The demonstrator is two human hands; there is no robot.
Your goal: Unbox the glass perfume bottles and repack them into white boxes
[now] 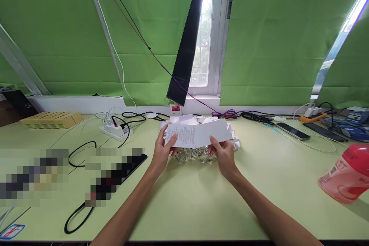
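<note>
Forearms (pixel 258 205), two, bare, slanting inward over a pale green counter (pixel 187 207). Left hand (pixel 163 146): thumb flat on the near face, fingers behind, pinching the card's left end. Right hand (pixel 224 152): same grip, right panel's lower edge. White card (pixel 201 134), one fold, opened wide, held between both hands; left panel in small dark print, illegible, right panel plain. Crinkled clear plastic (pixel 198 156) showing below; white paper pieces (pixel 184 120) beyond.

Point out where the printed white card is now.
Central in the head view, the card is held between left hand and right hand, with shiny clear material showing just below.
</note>
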